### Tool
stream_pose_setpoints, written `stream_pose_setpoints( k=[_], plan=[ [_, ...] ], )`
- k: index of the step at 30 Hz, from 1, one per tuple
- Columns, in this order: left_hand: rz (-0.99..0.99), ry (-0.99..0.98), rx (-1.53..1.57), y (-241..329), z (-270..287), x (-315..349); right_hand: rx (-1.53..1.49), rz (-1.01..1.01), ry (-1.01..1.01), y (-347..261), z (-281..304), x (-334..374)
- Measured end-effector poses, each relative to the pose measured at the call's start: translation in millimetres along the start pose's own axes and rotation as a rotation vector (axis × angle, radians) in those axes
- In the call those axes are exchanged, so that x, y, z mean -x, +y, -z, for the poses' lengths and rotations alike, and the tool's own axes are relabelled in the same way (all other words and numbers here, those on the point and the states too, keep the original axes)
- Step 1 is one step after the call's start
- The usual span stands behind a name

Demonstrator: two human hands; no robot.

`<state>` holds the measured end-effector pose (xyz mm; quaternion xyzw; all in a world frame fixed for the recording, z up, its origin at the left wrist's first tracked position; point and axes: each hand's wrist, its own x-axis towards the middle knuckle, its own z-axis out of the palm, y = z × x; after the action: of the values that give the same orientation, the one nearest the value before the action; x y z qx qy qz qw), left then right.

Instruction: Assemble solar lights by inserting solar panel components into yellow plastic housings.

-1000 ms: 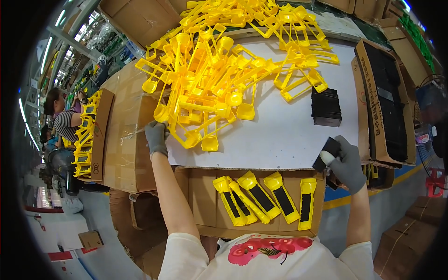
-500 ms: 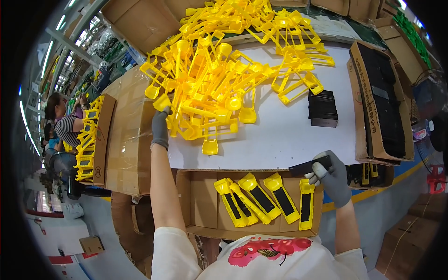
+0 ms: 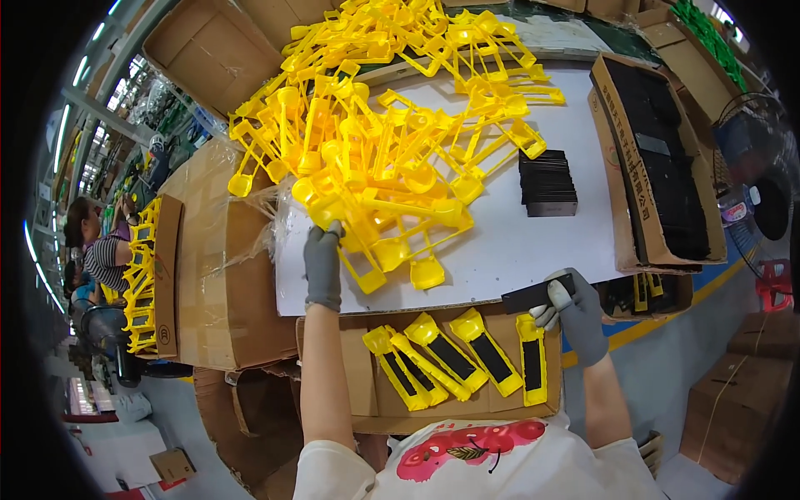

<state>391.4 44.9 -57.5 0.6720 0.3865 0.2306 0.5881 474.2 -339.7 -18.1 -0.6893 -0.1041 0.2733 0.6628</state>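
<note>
My left hand (image 3: 322, 268), in a grey glove, is at the near left edge of a heap of yellow plastic frames (image 3: 400, 158). Its fingers are closed on a yellow plastic frame (image 3: 362, 271), partly hidden among the others. My right hand (image 3: 581, 315), gloved too, pinches a flat black rectangular plate (image 3: 527, 297) between thumb and fingers, above the near table edge. Just below it, an open cardboard box (image 3: 360, 375) holds several yellow frames with black plates set in them (image 3: 450, 354). A stack of black plates (image 3: 548, 185) stands right of the heap.
On the right stands a carton of black pieces (image 3: 667, 158), with a fan (image 3: 754, 158) beyond. A large taped carton (image 3: 225, 258) borders the table's left side. Farther left, a person (image 3: 104, 246) sits behind a box of yellow frames (image 3: 142, 283).
My left hand has moved right and nearer to me, and the near part of the yellow heap has shifted with it. The right hand keeps the black plate. The whole view has turned slightly.
</note>
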Motion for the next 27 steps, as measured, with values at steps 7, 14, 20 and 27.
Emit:
stream_pose_setpoints(
  k=[7,14,20,27],
  plan=[
    [-0.107,0.042,0.150,44,-21,86,-0.087,0.182,0.179,10,-4,11],
    [0.162,-0.218,0.531,54,-73,192,0.056,0.446,0.273,-11,-78,1],
    [0.328,-0.514,0.567,48,-51,199,0.386,0.531,0.221,-7,-44,-11],
    [0.415,-0.605,0.290,43,-46,199,0.627,0.615,0.356,-10,-19,-3]
  ],
)
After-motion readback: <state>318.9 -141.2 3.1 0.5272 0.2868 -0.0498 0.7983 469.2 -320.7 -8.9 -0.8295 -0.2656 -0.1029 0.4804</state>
